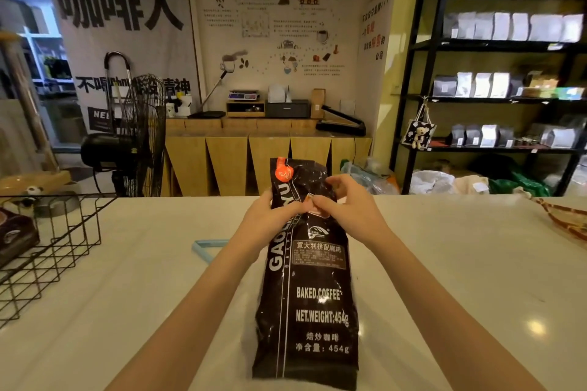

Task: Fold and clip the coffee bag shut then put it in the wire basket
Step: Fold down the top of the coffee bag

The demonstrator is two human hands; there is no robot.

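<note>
A tall dark brown coffee bag [313, 301] with white lettering and an orange mark near its top lies lengthwise on the white counter [444, 279], its top end raised and pointing away from me. My left hand [270, 216] grips the bag's upper left side. My right hand [346, 203] pinches the upper right part of the bag, fingers closed on the foil. A light blue clip [206, 247] lies on the counter just left of my left forearm. The black wire basket [63, 241] stands at the counter's left edge.
A dark brown package [16, 235] sits inside the basket. An orange patterned strap or bag edge [562, 216] lies at the counter's far right. Beyond the counter stand a fan [139, 133], a wooden cabinet and black shelves with bags.
</note>
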